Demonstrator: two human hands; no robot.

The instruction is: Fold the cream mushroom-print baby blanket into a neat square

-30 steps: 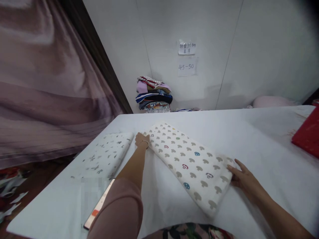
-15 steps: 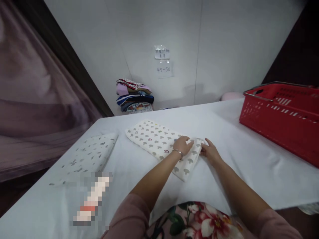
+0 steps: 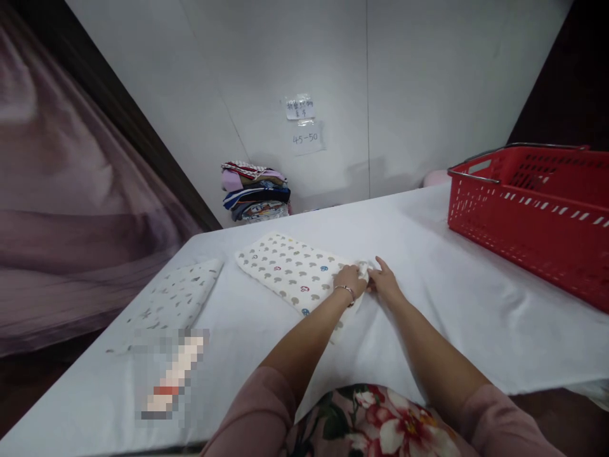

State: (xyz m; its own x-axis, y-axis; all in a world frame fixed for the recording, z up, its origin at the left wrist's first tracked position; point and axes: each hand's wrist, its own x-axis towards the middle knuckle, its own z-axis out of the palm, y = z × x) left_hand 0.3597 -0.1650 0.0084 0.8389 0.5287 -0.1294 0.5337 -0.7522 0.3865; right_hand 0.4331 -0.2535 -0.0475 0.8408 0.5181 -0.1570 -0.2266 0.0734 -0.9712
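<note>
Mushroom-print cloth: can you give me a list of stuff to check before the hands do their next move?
1. Left hand at the cloth's right end: ok.
2. Right hand at that same end: ok.
3. End by the hands smooth: not ok, it's bunched up.
4. Far left part lying flat: ok.
5. Firm grip: cannot tell.
6. Red basket and other patterned cloth apart from this one: ok.

Left hand (image 3: 349, 280) just beside right hand (image 3: 384, 285)
</note>
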